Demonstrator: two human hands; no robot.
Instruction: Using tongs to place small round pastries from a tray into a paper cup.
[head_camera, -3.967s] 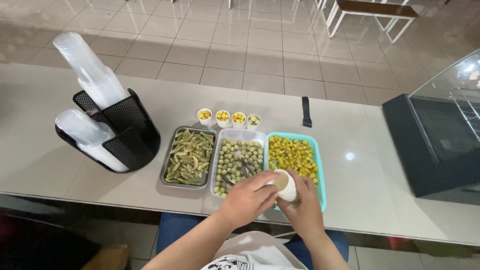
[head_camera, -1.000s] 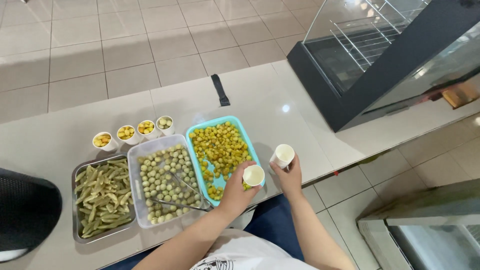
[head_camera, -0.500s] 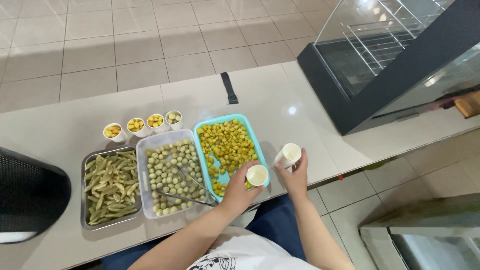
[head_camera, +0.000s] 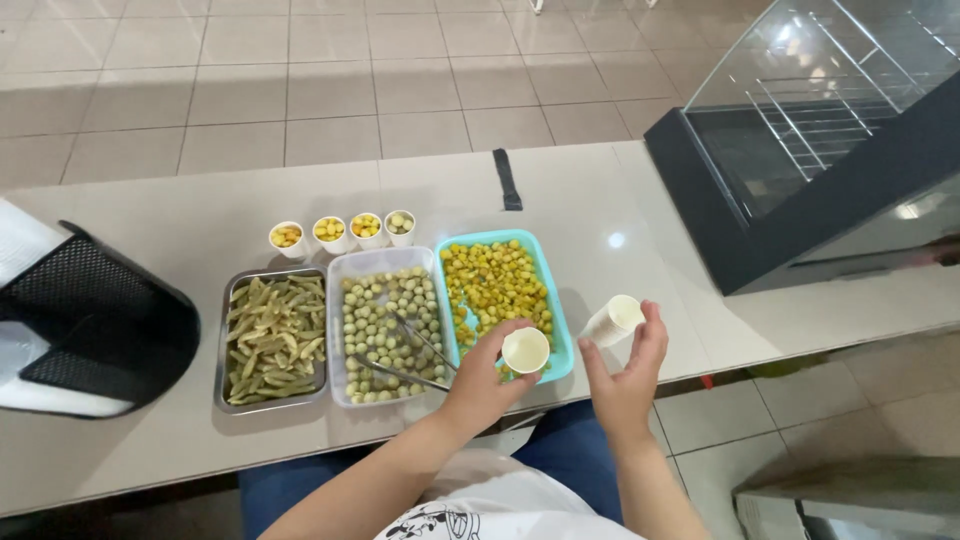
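1. White paper is what both your hands are on: your left hand (head_camera: 480, 385) grips a small empty paper cup (head_camera: 525, 350), mouth up, over the near corner of the teal tray (head_camera: 553, 300) of yellow pieces.
2. Your right hand (head_camera: 630, 375) pinches a second paper cup (head_camera: 612, 321), tilted on its side, just to the right of the teal tray and above the table (head_camera: 600, 215). The two cups are apart, with a clear gap between them.
3. As I read it, you are at the step of separating cups and readying one for a portion. The next move calls for freeing a hand, since both are full and the metal tongs (head_camera: 405, 355) lie unattended.
4. Those tongs rest in the clear tray (head_camera: 345, 275) of pale green balls, directly left of the teal tray and close to your left hand.
5. Further left of the teal tray sits a steel tray (head_camera: 222, 340) of green strips, then a black mesh holder (head_camera: 110, 320).
6. Behind the teal tray, toward the floor tiles, four filled sample cups (head_camera: 342, 232) stand in a row.
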